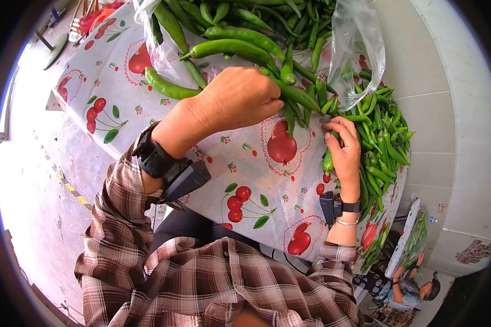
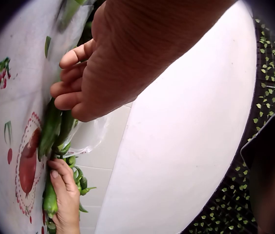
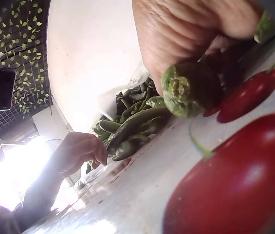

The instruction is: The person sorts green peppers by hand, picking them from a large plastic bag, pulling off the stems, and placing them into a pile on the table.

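My left hand (image 1: 256, 101) reaches across the table, its fingers curled onto a bunch of long green peppers (image 1: 297, 98) spilling from a clear plastic bag (image 1: 360, 38). In the left wrist view those fingers (image 2: 71, 80) bend over the peppers (image 2: 54, 126). My right hand (image 1: 335, 143) lies nearer the table's right side and grips one green pepper (image 1: 328, 161); its stem end (image 3: 183, 90) shows below the palm in the right wrist view. The two hands are about a hand's width apart.
A tablecloth (image 1: 245, 180) printed with cherries and pomegranates covers the table. A heap of smaller green peppers (image 1: 384, 141) lies at its right end. A white tiled wall (image 1: 436, 82) stands beyond. More long peppers (image 1: 240, 38) fill the bag's mouth.
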